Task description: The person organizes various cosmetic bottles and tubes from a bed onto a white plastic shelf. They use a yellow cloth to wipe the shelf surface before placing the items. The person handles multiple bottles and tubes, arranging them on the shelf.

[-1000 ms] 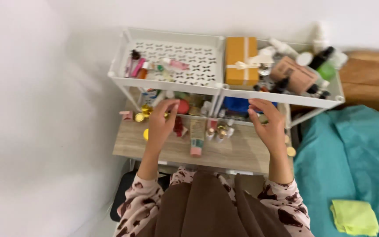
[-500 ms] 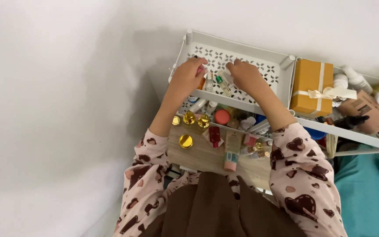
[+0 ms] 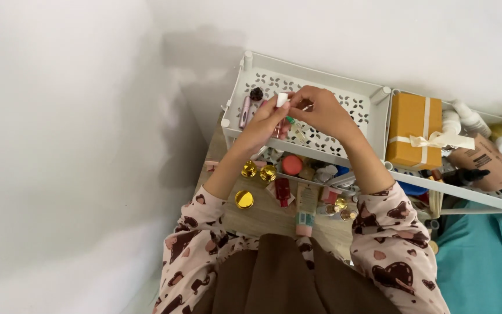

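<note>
White perforated plastic forms the shelf tray (image 3: 344, 96) over which both hands meet, set against a pale wall. The left hand (image 3: 264, 123) is closed in a pinch around a small white cap (image 3: 282, 99), held up just above the tray's left half, with the thumb and fingertips pressed on it. The right hand (image 3: 321, 110) is curled shut next to it, its fingers touching those of the left; a thin clear tube with a green tip (image 3: 293, 124) shows just below the two hands, but whether the right fingers grip it is hidden by the knuckles. Lying in the tray to the left of the hands are a slim pink tube (image 3: 244, 111) and a small dark round-capped bottle (image 3: 256, 93). To the right, in the neighbouring tray, stands an orange gift box tied with a cream ribbon (image 3: 415, 129), with white bottles (image 3: 461, 120) and a brown paper packet (image 3: 489, 163) crowded beyond it. Below the tray, a light wooden tabletop (image 3: 262, 218) carries clutter right under the forearms: three shiny gold round lids (image 3: 244, 199), a red-capped jar (image 3: 291, 165), a small dark red bottle (image 3: 282, 191) and a pale green-and-pink squeeze tube (image 3: 306, 210). Pink sleeves with dark brown heart patches (image 3: 390, 250) frame the view, and teal fabric (image 3: 483, 261) fills the lower right corner.
</note>
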